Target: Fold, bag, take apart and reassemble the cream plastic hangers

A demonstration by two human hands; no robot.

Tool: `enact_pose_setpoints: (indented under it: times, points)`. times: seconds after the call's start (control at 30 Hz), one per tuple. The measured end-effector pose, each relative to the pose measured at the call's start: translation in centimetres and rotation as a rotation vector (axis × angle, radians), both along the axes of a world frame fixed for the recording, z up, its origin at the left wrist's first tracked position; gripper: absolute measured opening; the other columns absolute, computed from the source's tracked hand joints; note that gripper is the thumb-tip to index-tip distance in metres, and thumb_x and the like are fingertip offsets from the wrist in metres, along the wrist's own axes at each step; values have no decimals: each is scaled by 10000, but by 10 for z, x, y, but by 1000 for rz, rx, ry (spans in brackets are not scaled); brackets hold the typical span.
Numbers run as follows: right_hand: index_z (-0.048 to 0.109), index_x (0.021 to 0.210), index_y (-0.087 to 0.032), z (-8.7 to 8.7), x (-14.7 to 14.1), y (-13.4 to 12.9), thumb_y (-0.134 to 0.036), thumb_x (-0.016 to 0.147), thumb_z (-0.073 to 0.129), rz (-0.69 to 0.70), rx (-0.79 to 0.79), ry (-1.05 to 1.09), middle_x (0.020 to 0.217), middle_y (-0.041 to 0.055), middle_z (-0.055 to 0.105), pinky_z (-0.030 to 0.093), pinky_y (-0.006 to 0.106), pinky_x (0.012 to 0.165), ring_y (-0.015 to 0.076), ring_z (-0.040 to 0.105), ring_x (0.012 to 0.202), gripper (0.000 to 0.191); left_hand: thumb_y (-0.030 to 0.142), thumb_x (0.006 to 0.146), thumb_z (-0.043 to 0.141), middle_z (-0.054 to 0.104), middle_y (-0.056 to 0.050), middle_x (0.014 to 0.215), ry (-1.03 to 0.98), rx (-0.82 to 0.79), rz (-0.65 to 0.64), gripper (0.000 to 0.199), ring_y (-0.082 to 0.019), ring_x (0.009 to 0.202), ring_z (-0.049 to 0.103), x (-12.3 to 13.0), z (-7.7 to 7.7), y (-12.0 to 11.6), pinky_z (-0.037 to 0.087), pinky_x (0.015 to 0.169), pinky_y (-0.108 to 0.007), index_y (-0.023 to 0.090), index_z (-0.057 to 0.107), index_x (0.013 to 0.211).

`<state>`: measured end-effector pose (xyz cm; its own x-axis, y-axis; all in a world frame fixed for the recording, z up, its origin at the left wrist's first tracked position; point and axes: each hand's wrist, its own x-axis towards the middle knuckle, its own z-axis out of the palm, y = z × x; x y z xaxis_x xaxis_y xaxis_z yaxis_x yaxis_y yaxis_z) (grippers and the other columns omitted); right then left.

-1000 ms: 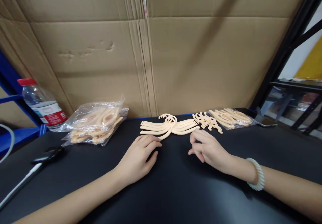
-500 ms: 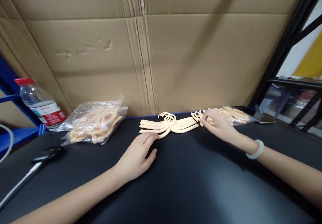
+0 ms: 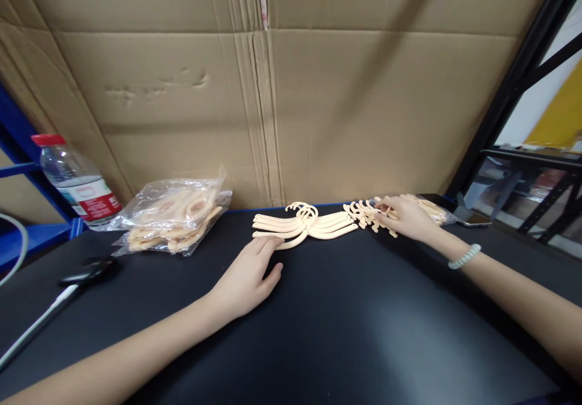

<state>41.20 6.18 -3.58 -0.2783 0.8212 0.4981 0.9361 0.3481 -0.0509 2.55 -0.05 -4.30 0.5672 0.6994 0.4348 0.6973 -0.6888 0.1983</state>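
Observation:
Several cream curved pieces (image 3: 334,228) with rounded hooks lie fanned in a bundle at the middle of the black table, their hooks crossing at the centre. My left hand (image 3: 250,274) rests palm down at the bundle's lower left end, fingertips touching the nearest piece, thumb spread away. Right of the bundle is a row of small cream hooked parts (image 3: 364,212). Over these parts my right hand (image 3: 404,216) reaches with thumb and fingers bent; the fingertips are small in view, and whether they grip a part is unclear.
Clear bags of cream parts (image 3: 175,217) lie at the left beside a red-capped bottle (image 3: 88,193). In front of them is a black device (image 3: 86,271) with a white cable. Cardboard (image 3: 318,108) stands behind the table (image 3: 318,332). A phone-like object (image 3: 475,218) lies far right.
My right hand has shifted right, away from the bundle, and more of the small hooked parts show. My left hand has stayed nearly in place. The view has shifted slightly.

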Motion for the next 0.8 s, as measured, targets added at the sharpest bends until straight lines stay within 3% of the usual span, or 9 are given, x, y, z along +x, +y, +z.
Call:
enact_pose_setpoints:
  times: [0.27, 0.53, 0.67, 0.8]
  points:
    - [671, 807, -184, -15, -10, 1, -323, 798, 518, -80, 4, 193, 704, 52, 668, 382, 293, 570, 209, 589, 662, 207, 200, 886, 454, 637, -116, 1146, -97, -24, 10, 292, -254, 1089, 599, -3, -5, 6, 490, 967, -446, 176, 565, 1155]
    - [646, 775, -168, -11, -10, 2, -351, 780, 524, -111, 103, 446, 720, 77, 697, 476, 308, 579, 200, 637, 644, 219, 221, 888, 494, 655, -93, 1118, -116, -33, 38, 239, -258, 1078, 592, -6, -7, 12, 492, 949, -443, 188, 598, 1100]
    - [631, 749, -174, -1, -16, -5, -384, 730, 627, -106, 117, 717, 706, 82, 704, 505, 309, 542, 206, 659, 617, 211, 219, 893, 499, 650, -90, 1090, -110, -40, 43, 214, -257, 1038, 581, -6, -7, 12, 485, 923, -439, 187, 609, 1075]
    - [630, 702, -183, 10, -30, -18, -326, 637, 743, -52, -21, 1096, 619, 65, 682, 516, 301, 489, 186, 637, 530, 193, 231, 905, 479, 648, -67, 981, -118, -42, 41, 163, -238, 937, 584, -5, -5, 12, 495, 852, -400, 201, 623, 977]
